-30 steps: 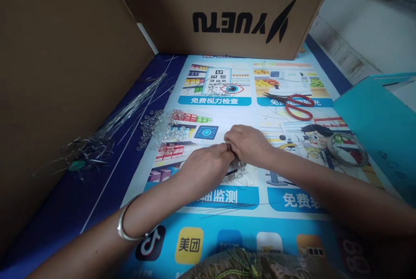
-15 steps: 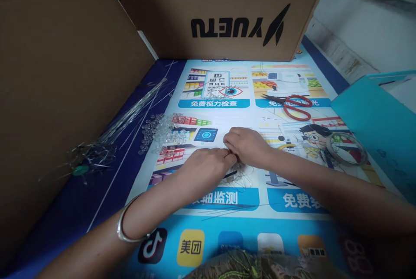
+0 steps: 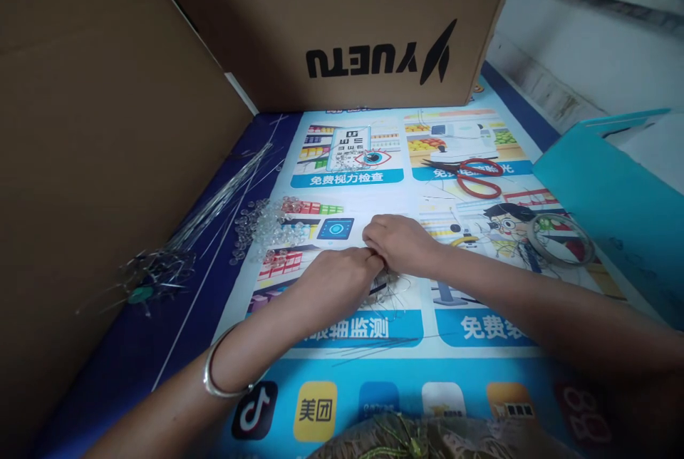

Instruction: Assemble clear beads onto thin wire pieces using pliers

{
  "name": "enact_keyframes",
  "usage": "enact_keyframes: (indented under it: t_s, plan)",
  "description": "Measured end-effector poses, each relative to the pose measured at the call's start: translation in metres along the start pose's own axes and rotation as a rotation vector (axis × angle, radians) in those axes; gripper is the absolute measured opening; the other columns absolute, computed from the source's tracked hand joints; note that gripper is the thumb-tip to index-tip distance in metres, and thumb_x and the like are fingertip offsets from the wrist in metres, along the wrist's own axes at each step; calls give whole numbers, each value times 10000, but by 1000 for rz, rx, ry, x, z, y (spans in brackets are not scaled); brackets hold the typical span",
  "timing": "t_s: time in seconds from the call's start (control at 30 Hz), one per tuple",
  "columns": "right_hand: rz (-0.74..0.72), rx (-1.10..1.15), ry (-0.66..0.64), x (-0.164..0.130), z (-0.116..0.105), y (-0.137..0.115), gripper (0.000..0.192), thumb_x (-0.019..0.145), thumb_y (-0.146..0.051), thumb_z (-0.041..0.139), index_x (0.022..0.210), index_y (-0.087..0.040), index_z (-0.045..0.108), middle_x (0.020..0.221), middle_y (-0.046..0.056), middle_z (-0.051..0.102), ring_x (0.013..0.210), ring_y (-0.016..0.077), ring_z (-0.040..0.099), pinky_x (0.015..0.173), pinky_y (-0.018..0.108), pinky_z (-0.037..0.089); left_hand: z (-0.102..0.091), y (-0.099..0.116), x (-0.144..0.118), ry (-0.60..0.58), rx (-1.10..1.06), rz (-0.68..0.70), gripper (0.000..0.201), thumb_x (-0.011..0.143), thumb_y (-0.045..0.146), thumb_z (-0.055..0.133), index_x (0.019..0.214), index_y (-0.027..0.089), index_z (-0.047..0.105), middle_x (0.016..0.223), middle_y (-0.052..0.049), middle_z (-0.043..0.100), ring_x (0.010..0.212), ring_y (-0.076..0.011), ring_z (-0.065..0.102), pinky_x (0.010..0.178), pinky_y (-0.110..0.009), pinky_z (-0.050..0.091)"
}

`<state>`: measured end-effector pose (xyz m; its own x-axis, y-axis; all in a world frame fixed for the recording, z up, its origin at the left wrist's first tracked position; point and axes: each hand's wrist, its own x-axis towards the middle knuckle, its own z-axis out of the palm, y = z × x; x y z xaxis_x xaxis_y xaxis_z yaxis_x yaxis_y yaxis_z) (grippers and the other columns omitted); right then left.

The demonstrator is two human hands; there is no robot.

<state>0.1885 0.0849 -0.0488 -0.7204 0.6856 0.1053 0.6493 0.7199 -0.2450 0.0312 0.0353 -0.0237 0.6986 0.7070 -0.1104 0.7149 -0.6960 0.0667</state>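
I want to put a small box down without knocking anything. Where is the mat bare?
Bare mat lies between the beads and the cardboard box, and along the near strip left of the left hand. Crowded: wires at far left, scissors and tape roll right of the right hand.

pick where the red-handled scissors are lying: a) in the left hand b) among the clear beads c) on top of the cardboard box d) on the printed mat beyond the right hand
d: the red-handled scissors lie flat on the printed mat, farther from the camera than the right hand, with no hand touching them; the left hand meets the right over a small tangle of thin wire.
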Motion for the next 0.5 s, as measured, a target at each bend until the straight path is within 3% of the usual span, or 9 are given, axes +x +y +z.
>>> enact_keyframes:
  t_s: [0.27,0.5]
  plan:
    - [10,31,0,1,-1,1,105,804,-211,456,818,-167,550,854,53,560,744,144,472,615,251,296,-6,0,-2,57,34,77,179,797,123,445,898,168,587,769,-42,612,645,-162,567,472,-239,337]
    - [1,19,22,1,4,4,88,772,-171,463,818,-181,537,863,36,557,740,141,465,601,253,286,-8,-11,-1,40,-165,213,226,845,201,437,937,247,638,868,-18,615,768,-138,576,557,-220,374]
